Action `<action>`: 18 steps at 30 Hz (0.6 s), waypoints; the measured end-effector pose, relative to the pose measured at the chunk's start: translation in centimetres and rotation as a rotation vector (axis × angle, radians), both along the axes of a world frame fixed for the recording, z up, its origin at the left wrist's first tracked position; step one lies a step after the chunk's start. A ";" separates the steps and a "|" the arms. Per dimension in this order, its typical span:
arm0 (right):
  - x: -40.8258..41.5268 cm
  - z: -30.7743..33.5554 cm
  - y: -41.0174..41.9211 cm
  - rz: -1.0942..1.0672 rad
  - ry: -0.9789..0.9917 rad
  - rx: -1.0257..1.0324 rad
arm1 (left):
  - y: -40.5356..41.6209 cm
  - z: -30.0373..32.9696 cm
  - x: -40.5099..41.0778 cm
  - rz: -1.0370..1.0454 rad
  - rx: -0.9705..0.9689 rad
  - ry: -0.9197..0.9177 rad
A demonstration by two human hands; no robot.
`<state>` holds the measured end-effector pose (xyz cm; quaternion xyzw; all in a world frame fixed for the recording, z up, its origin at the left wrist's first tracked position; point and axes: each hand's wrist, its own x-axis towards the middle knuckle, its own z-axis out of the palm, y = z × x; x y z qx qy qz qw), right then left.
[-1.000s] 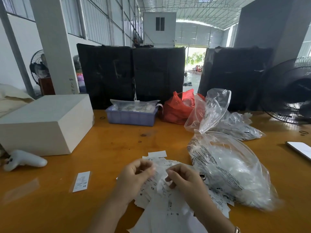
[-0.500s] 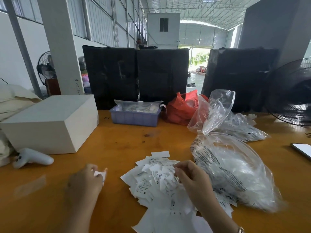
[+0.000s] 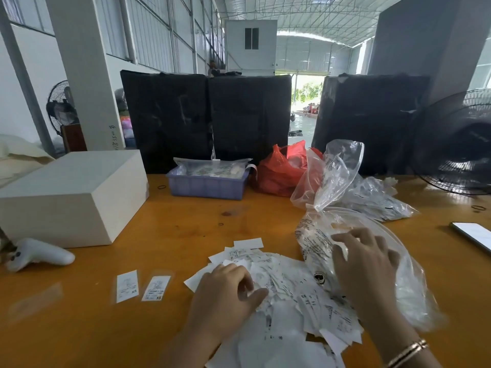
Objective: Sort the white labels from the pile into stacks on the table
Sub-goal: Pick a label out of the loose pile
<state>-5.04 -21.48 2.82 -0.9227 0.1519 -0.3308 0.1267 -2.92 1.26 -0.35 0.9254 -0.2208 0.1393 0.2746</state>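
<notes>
Left hand [image 3: 228, 290] rests loosely curled on the pile [image 3: 289, 293], holding nothing; right hand [image 3: 366, 264], fingers spread, hovers over the bag [image 3: 318, 235]

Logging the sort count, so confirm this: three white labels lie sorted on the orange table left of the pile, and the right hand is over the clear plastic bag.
Wrong on the count. The head view shows two white labels side by side on the orange table, left of the pile of white labels. The right hand is indeed over the clear plastic bag.
</notes>
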 end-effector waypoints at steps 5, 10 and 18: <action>0.1 -0.6 -1.8 -0.113 0.305 0.004 | -0.2 -0.8 0.0 0.070 0.022 0.015; 0.5 -1.3 -1.9 -0.055 0.375 -0.037 | 0.0 -0.9 0.5 0.065 -0.022 0.067; 0.6 -1.3 -1.9 -0.016 0.234 0.110 | -0.1 -0.9 0.4 0.072 -0.337 0.170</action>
